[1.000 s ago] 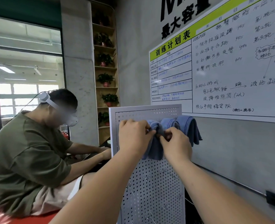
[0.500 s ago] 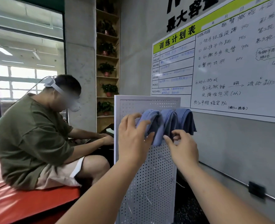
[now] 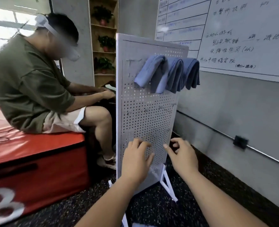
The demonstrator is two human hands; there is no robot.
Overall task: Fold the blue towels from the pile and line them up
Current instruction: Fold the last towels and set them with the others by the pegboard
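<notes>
My left hand and my right hand are both empty, fingers loose and half curled, low before the white perforated metal board. A moment ago they were pinching the folded blue cloth towels; now they have dropped well below them. The three towels hang in a row high above my hands, touching each other. I judge the last one is placed and the next must come from the pile, which I cannot see. Farther right of my hands, a white writing board is on the wall
</notes>
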